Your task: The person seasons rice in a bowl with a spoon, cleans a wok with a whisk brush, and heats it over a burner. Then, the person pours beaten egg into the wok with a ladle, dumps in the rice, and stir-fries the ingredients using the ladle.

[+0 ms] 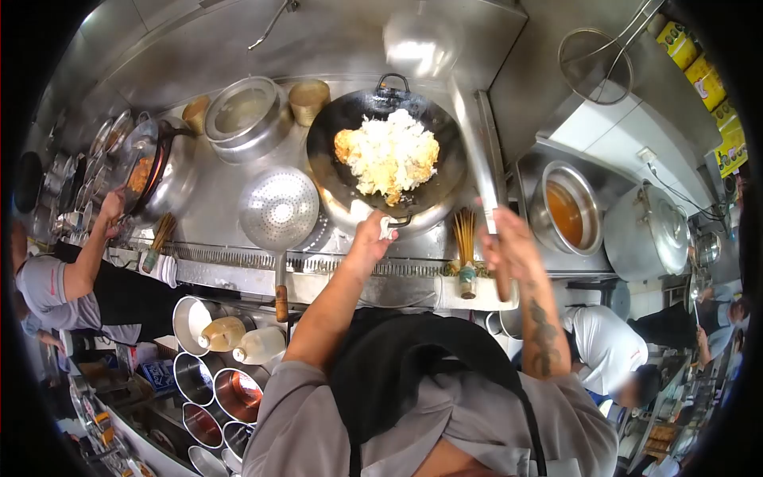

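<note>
A black wok [322, 159] stands on the range, holding a heap of white rice and golden, egg-like food [389, 155]. My left hand [370, 240] is closed on the wok's near loop handle, with a folded white cloth [387, 229] between. At the wok's right, my right hand [513, 245] grips a long ladle [475, 143] near its wooden end. The ladle's shaft points up and away, and its round head is motion-blurred above the wok's far rim. Just left of my right hand, a bamboo brush [466, 246] stands upright.
Left of the wok lies a perforated skimmer [280, 208]; behind it is a lidded metal pot [245, 115]. A pot of orange-brown liquid [568, 208] and a large lidded pot [648, 230] stand right. A co-worker [63, 286] works at another wok on the left; another person [604, 346] bends at right.
</note>
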A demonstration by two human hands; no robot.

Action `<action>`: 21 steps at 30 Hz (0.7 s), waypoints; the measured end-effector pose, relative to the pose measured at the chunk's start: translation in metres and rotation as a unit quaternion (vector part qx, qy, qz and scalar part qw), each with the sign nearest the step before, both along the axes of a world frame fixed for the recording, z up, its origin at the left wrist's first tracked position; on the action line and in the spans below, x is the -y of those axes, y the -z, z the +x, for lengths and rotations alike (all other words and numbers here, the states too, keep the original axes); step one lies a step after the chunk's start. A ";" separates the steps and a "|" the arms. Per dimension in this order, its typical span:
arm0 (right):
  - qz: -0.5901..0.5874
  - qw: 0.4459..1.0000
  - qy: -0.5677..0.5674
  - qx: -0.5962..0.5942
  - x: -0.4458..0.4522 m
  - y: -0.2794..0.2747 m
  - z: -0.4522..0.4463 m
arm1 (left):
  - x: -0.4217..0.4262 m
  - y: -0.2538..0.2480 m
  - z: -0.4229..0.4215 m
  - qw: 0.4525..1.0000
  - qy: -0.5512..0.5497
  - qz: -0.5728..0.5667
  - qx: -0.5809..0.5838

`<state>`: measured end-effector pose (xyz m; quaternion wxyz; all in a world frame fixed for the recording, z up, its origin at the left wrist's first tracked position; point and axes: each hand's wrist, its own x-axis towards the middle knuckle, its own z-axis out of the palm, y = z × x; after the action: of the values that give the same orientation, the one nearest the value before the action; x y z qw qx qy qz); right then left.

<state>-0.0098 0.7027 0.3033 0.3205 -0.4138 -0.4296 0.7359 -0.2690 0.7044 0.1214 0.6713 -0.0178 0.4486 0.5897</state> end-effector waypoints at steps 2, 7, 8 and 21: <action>-0.070 0.993 -0.008 0.091 -0.027 0.072 -0.018 | -0.002 0.008 -0.002 1.000 0.010 0.019 0.007; 0.050 0.971 -0.035 0.232 -0.031 0.082 -0.031 | 0.004 -0.009 0.005 1.000 -0.018 -0.003 -0.011; 0.089 0.968 -0.019 0.234 -0.026 0.057 -0.036 | -0.005 0.002 0.004 1.000 -0.016 0.000 -0.010; 0.270 0.877 0.016 0.397 -0.053 0.064 -0.076 | -0.011 0.006 0.001 1.000 -0.005 -0.002 0.007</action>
<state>-0.0858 0.7553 0.2395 0.2336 -0.5754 -0.6962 0.3601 -0.2684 0.7152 0.1149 0.6714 -0.0253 0.4448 0.5922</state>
